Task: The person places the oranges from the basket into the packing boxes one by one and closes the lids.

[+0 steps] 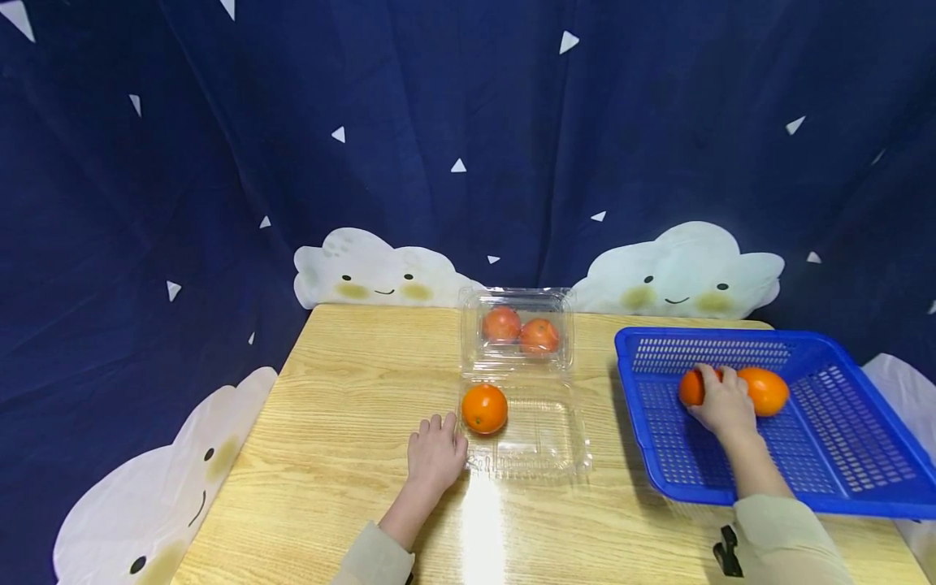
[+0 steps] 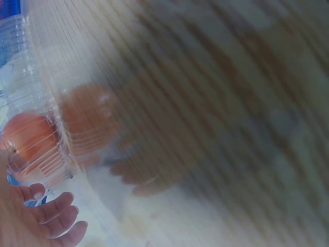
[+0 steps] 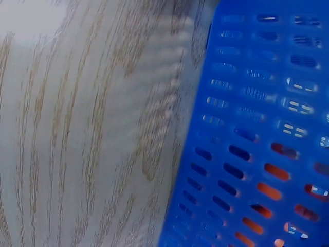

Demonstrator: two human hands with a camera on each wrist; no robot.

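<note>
In the head view, my right hand (image 1: 724, 404) reaches into the blue basket (image 1: 738, 494) and grips a round orange (image 1: 691, 388), with its fingers over the top. Another orange (image 1: 764, 392) lies to the right of that hand. My left hand (image 1: 436, 451) rests on the table at the left edge of a clear plastic clamshell box (image 1: 541, 431), its fingers loosely bent and holding nothing. An orange (image 1: 485, 409) sits in the box's front half, close to the fingers. In the left wrist view, the left hand (image 2: 43, 218) shows relaxed fingers beside the plastic.
Two reddish round fruits (image 1: 501, 325) show through the clear plastic of the box's back half. The wooden table (image 1: 351, 366) reaches back to a dark blue curtain (image 1: 409, 122) with cloud shapes. In the right wrist view, the basket's slotted side (image 3: 231, 134) stands beside bare wood.
</note>
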